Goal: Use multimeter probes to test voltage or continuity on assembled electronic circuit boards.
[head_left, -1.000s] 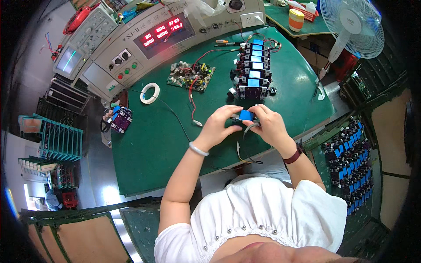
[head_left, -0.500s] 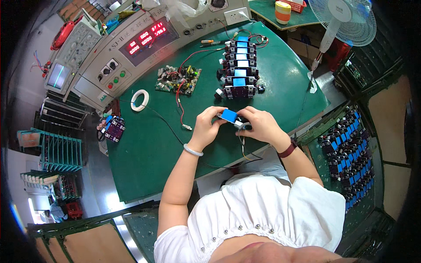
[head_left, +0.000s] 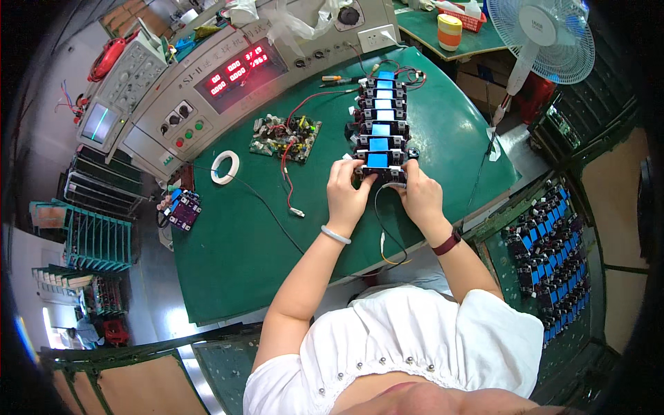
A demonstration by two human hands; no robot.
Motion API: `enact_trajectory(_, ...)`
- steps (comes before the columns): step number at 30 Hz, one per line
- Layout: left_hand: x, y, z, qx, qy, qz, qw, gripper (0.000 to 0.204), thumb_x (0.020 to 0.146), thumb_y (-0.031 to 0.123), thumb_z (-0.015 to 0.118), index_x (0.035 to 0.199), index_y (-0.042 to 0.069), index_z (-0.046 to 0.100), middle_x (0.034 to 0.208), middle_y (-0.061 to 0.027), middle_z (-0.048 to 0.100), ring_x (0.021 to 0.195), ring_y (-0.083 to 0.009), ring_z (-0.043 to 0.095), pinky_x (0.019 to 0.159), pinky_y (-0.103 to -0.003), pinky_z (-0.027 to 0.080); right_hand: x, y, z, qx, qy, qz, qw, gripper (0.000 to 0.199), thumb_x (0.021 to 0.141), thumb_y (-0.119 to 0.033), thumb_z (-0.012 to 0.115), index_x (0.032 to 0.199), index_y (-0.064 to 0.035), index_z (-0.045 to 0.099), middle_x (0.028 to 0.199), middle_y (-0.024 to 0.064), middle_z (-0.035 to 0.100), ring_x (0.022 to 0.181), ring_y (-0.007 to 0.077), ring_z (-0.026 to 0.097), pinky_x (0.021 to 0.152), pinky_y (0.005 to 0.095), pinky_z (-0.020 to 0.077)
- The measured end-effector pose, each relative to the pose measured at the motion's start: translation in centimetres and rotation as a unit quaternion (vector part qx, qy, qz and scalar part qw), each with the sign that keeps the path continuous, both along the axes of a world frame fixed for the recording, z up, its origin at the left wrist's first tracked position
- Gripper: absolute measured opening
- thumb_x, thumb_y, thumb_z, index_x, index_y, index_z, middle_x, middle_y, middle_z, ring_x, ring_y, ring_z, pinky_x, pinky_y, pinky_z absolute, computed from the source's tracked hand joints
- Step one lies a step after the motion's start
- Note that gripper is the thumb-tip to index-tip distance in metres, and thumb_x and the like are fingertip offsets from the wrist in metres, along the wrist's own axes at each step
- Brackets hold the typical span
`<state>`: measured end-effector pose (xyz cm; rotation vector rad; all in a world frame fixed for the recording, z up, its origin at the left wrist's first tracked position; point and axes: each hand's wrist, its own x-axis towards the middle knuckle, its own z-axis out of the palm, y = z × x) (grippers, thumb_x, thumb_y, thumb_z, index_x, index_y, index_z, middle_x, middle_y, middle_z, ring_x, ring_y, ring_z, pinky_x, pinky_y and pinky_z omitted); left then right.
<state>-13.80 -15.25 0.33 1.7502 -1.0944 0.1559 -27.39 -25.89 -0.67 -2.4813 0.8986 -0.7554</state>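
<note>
My left hand [head_left: 348,195] and my right hand [head_left: 422,196] grip a small dark circuit module [head_left: 377,161] with a blue top from its two sides. It sits at the near end of a row of similar blue-topped modules [head_left: 379,129] on the green table. Fingers and thumbs are closed at the module's edges, partly hiding it. A dark cable [head_left: 377,211] runs from beneath the module toward the table's front edge, with a yellow wire [head_left: 399,263] beside it. Whether the cable is plugged in cannot be seen.
Left of the row lie a bare circuit board [head_left: 285,138], a red lead's white connector [head_left: 297,212], and a white ring-shaped coil [head_left: 225,167]. A purple board [head_left: 183,209] sits at the left edge. The test console [head_left: 235,76] stands behind. More modules [head_left: 551,259] fill the right-hand surface; a fan [head_left: 539,34] stands beyond.
Both hands have carried the module slightly away from me, to the near end of the row. It was tilted and apart from the row before; now it lines up with the others.
</note>
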Motion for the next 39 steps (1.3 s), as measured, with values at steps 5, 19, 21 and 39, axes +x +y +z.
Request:
enact_trajectory(5, 0.1, -0.9, -0.6, -0.01, 0.017, 0.016, 1.0, 0.048, 0.07, 0.005, 0.083, 0.108, 0.001, 0.054, 0.105, -0.0111, 0.053, 0.089, -0.026, 0.058, 0.073, -0.036, 0.052, 0.6, -0.4, -0.4, 0.001, 0.003, -0.023, 1.0, 0.039, 0.076, -0.021, 0.079, 0.099, -0.0059, 0.051, 0.09, 0.0133, 0.069, 0.079, 0.0352, 0.069, 0.064, 0.0431, 0.0546)
enact_trajectory(19, 3.2, 5.3, 2.0, 0.003, 0.026, 0.03, 0.999, 0.053, 0.074, 0.015, 0.083, 0.115, 0.004, 0.052, 0.113, -0.0116, 0.048, 0.094, -0.0253, 0.056, 0.082, -0.035, 0.051, -2.0, 1.9, 2.1, -0.032, -0.082, -0.021, 0.996, 0.06, 0.075, -0.027, 0.083, 0.122, -0.0063, 0.053, 0.118, 0.0156, 0.061, 0.091, 0.0399, 0.065, 0.072, 0.0436, 0.0537)
enact_trajectory(21, 5.8, 8.8, 2.6, 0.017, -0.001, 0.086, 0.996, 0.043, 0.082, 0.017, 0.077, 0.116, 0.004, 0.052, 0.113, -0.0109, 0.049, 0.095, -0.0221, 0.056, 0.079, -0.033, 0.052, -2.6, 2.9, 2.0, -0.052, -0.115, -0.002, 0.992, 0.051, 0.078, -0.022, 0.082, 0.117, -0.0052, 0.054, 0.115, 0.0149, 0.061, 0.087, 0.0393, 0.065, 0.068, 0.0423, 0.0536)
enact_trajectory(39, 23.1, 30.6, 2.7, 0.282, -0.214, 0.486, 0.799, 0.053, 0.082, 0.025, 0.076, 0.126, 0.007, 0.053, 0.119, -0.0133, 0.058, 0.111, -0.0348, 0.056, 0.091, -0.046, 0.047, -2.6, 6.9, 2.5, -0.035, -0.094, 0.186, 0.977, 0.018, 0.085, -0.005, 0.068, 0.1, -0.0059, 0.059, 0.108, 0.0113, 0.063, 0.064, 0.0312, 0.064, 0.055, 0.0378, 0.0507)
